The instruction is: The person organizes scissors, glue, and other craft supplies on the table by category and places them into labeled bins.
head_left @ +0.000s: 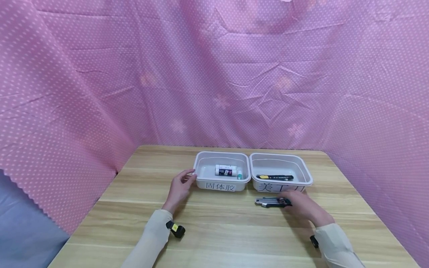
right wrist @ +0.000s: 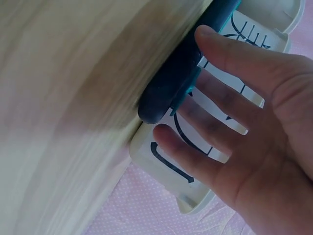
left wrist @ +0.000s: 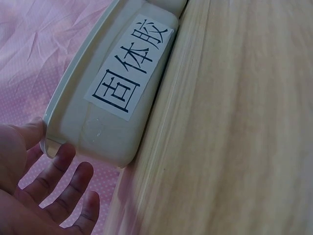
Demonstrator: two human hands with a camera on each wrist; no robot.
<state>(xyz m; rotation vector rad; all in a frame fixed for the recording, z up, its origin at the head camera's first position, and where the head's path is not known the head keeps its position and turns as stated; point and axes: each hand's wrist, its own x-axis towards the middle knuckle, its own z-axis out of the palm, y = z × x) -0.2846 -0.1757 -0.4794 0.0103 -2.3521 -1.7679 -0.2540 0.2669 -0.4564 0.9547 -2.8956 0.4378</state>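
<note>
At the left box's (head_left: 214, 152) near left corner, my left hand (head_left: 178, 189) holds the rim with thumb and index finger, the other fingers spread loosely below. My right hand (head_left: 303, 206) pinches a utility knife (head_left: 266, 202) by its dark handle (right wrist: 168, 78), thumb on one side and fingers on the other. The knife lies level, close over the table in front of the right box (head_left: 281, 155), its metallic end pointing left. Inside the right box is a black and yellow utility knife (head_left: 276, 177). A white glue stick (head_left: 226, 170) with a dark label lies in the left box.
The two white boxes stand side by side on a wood-grain table (head_left: 214, 234). Each has a printed paper label (head_left: 220, 186) with Chinese characters on its front. A teal-ended item (head_left: 239, 175) sits at the left box's right side. Pink dotted cloth (head_left: 214, 74) hangs behind.
</note>
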